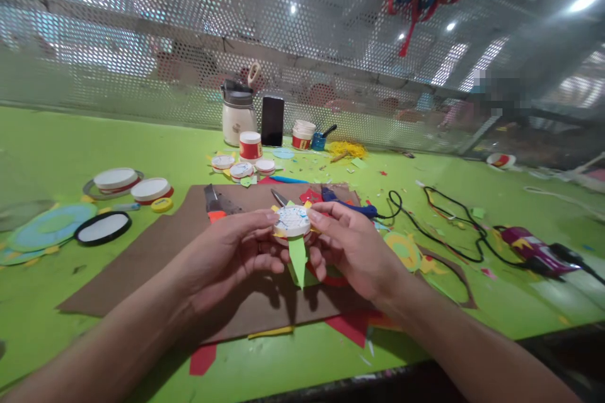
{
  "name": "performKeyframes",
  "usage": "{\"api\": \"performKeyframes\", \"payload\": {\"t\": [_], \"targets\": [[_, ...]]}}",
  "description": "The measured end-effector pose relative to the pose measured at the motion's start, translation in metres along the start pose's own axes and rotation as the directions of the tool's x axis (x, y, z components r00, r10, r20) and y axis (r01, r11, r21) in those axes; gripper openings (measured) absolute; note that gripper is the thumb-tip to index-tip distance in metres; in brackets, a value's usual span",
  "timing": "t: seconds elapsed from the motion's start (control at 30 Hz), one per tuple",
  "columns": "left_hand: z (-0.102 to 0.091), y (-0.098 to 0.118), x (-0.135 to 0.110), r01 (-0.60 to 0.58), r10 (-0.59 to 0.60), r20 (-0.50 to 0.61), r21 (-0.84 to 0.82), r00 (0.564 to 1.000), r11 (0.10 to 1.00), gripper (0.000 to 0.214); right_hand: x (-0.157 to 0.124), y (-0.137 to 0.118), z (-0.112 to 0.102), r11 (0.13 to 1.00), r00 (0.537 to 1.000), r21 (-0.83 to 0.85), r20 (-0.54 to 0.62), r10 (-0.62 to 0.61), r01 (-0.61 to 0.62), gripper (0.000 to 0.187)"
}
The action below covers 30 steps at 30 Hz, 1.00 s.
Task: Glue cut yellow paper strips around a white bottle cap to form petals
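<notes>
Got a small white disc with blue scribbles held two-handed, right over the brown board. Gripping it at opposite edges — left hand on one side, right hand on the other, thumbs up on the rim, fingers curled loosely underneath. Barely open at all, really just the disc's thickness. Coming in with forearms angled inward, palms roughly facing. Also got a pointed green paper strip sticking out below the disc, toward the camera. Just beyond the grip: a pointed metal blade, and past the right hand — a blue-handled tool.
</notes>
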<state>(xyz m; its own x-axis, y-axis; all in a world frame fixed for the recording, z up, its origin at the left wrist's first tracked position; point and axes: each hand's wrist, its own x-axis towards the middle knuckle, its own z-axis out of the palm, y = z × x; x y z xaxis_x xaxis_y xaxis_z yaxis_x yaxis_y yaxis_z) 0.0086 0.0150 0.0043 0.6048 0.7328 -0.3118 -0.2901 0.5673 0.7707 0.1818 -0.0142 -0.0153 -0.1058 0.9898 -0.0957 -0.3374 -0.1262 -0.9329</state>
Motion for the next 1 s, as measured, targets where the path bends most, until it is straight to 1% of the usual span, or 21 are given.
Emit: {"api": "performKeyframes", "payload": {"t": [0.13, 0.23, 0.3, 0.47, 0.53, 0.63, 0.7, 0.77, 0.83, 0.93, 1.0], "targets": [[0.002, 0.001, -0.001, -0.075, 0.076, -0.027, 0.035, 0.997, 0.997, 0.026, -0.001, 0.002, 0.0, 0.999, 0.999, -0.002, 0.017, -0.042, 0.042, 0.035], [0.002, 0.002, -0.001, -0.123, 0.127, -0.049, 0.079, 0.991, 0.989, 0.031, -0.002, 0.003, 0.0, 0.998, 0.998, -0.003, 0.027, -0.059, 0.059, 0.043], [0.002, 0.001, -0.001, -0.143, 0.148, -0.062, 0.08, 0.987, 0.986, 0.037, -0.003, 0.003, 0.0, 0.998, 0.997, -0.003, 0.021, -0.069, 0.069, 0.046], [0.003, -0.002, -0.003, -0.162, 0.162, -0.066, 0.016, 0.985, 0.987, 0.055, -0.005, 0.002, 0.002, 0.992, 0.992, -0.033, 0.038, -0.121, 0.122, 0.042], [0.004, -0.004, -0.004, -0.179, 0.18, -0.084, 0.02, 0.98, 0.984, 0.06, -0.006, 0.001, 0.002, 0.99, 0.99, -0.05, 0.053, -0.128, 0.13, 0.041], [0.005, -0.004, -0.006, -0.221, 0.231, -0.11, 0.092, 0.967, 0.971, 0.064, -0.009, -0.001, 0.002, 0.983, 0.985, -0.092, 0.077, -0.154, 0.161, 0.042], [0.005, -0.004, -0.009, -0.261, 0.276, -0.076, 0.163, 0.958, 0.952, 0.064, -0.012, -0.004, 0.002, 0.966, 0.977, -0.151, 0.08, -0.198, 0.209, 0.043], [0.006, -0.002, -0.013, -0.312, 0.332, -0.034, 0.261, 0.943, 0.913, 0.062, -0.015, -0.007, 0.002, 0.934, 0.96, -0.224, 0.072, -0.269, 0.279, 0.047], [0.007, -0.002, -0.018, -0.371, 0.409, -0.03, 0.362, 0.912, 0.855, 0.057, -0.017, -0.01, 0.001, 0.895, 0.938, -0.28, 0.096, -0.334, 0.347, 0.049], [0.011, -0.003, -0.025, -0.436, 0.521, -0.062, 0.468, 0.851, 0.769, 0.045, -0.017, -0.014, -0.002, 0.866, 0.913, -0.297, 0.206, -0.353, 0.402, 0.04], [0.013, -0.004, -0.028, -0.451, 0.566, -0.068, 0.528, 0.822, 0.719, 0.036, -0.016, -0.016, -0.005, 0.857, 0.9, -0.296, 0.255, -0.354, 0.421, 0.034]]}}
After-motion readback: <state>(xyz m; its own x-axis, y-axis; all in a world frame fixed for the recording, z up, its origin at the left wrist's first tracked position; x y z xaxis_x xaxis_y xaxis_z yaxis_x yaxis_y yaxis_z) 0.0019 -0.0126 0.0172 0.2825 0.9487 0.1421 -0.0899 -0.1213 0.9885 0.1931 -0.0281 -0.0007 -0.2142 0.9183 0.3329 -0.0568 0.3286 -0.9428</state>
